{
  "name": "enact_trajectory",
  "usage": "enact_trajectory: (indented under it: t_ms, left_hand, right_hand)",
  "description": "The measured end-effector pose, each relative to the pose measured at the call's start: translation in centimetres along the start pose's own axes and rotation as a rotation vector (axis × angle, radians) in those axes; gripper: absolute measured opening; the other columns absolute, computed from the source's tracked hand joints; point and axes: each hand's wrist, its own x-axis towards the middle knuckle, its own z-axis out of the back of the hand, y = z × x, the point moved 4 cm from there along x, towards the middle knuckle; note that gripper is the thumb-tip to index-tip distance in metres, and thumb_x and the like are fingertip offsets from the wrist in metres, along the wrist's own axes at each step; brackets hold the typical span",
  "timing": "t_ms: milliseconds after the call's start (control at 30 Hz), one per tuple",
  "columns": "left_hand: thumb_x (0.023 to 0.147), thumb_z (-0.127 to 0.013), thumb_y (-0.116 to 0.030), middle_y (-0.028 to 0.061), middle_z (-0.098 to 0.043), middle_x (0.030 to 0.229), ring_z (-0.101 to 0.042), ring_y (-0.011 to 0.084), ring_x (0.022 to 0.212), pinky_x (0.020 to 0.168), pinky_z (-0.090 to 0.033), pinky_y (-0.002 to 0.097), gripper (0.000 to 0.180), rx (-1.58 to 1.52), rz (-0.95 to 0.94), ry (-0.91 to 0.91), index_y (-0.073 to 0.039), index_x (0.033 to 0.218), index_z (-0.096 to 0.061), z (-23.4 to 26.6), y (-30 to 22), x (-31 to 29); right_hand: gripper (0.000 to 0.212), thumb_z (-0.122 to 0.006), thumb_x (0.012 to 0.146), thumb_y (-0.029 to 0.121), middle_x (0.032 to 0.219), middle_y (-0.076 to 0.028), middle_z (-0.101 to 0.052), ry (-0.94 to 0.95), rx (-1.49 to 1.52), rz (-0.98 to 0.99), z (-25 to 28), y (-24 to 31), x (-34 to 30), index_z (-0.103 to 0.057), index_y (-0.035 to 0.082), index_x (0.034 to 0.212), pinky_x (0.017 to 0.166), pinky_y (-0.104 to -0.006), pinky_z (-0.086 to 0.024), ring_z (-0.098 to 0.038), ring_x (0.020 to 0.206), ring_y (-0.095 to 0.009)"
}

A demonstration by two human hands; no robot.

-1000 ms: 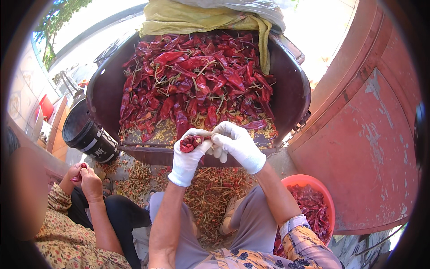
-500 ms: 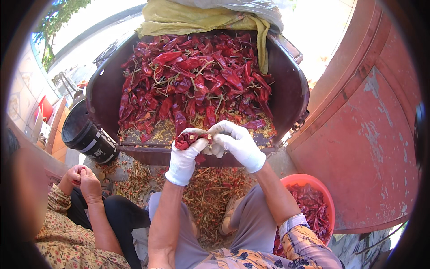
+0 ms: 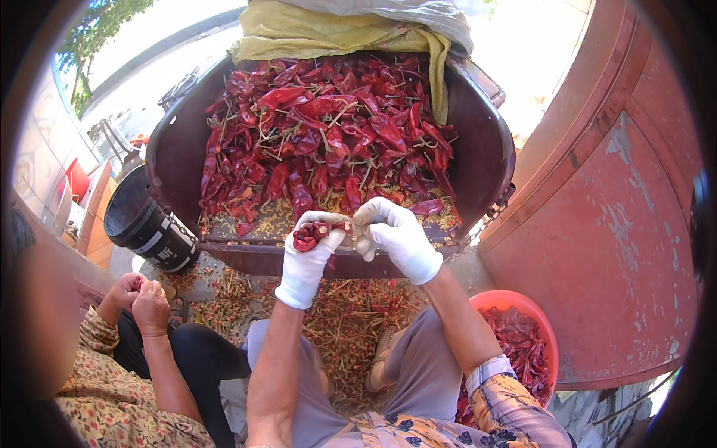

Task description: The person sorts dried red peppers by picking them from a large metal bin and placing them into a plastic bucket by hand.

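Your left hand [image 3: 301, 265], white-gloved, has its grip closed on a bunch of dried peppers [image 3: 305, 238], held before you at the near edge of the dark bin [image 3: 243, 258]. They look crumpled and deep red, folded in on themselves, with small pale spots among the folds and one end pointing toward your right hand [image 3: 409, 243]. That hand's grip is narrow, thumb and fingers drawn together beside that end; you cannot tell from here whether anything is pinched there. In the bin, the pepper heap [image 3: 328, 123] is glossy, wrinkled red with thin tan stems, and yellowish seeds [image 3: 267, 222] lie along its near side.
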Motion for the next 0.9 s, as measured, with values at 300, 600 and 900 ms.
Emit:
enact_trajectory:
  t_ms: [300, 600, 900]
  left_hand:
    - [0.077, -0.067, 0.005, 0.0009, -0.057, 0.093, -0.061, 0.0108, 0.076, 0.066, -0.054, 0.0258, 0.04, -0.019, 0.046, -0.06, -0.006, 0.113, -0.053, 0.5, 0.8, 0.0]
    - [0.096, -0.057, -0.027, 0.0025, -0.063, 0.084, -0.052, 0.007, 0.06, 0.052, -0.046, 0.0243, 0.02, -0.631, 0.139, -0.351, -0.008, 0.102, -0.06, 3.3, 1.8, 0.7]
    - [0.094, -0.061, -0.024, -0.0009, -0.054, 0.065, -0.048, 0.0061, 0.056, 0.05, -0.044, 0.0253, 0.026, -0.282, 0.235, -0.297, 0.0, 0.102, -0.065, 2.8, 1.9, 0.9]
  right_hand:
    - [0.016, -0.059, 0.089, 0.016, 0.084, -0.003, -0.064, -0.228, -0.459, -0.074, 1.5, -0.6, 0.8, -0.065, 0.005, 0.099, 0.06, -0.0257, -0.048, -0.061, 0.069, -0.009]
    - [0.032, -0.062, 0.085, 0.021, 0.094, -0.011, -0.057, -0.338, -1.389, 0.444, -0.4, -1.6, 2.8, -0.058, 0.019, 0.117, 0.061, -0.0418, -0.051, -0.063, 0.07, -0.032]
    - [0.024, -0.067, 0.084, 0.029, 0.093, -0.016, -0.058, -0.458, -1.216, 0.4, 1.2, -3.0, 5.0, -0.058, 0.009, 0.094, 0.064, -0.0428, -0.052, -0.063, 0.072, -0.035]
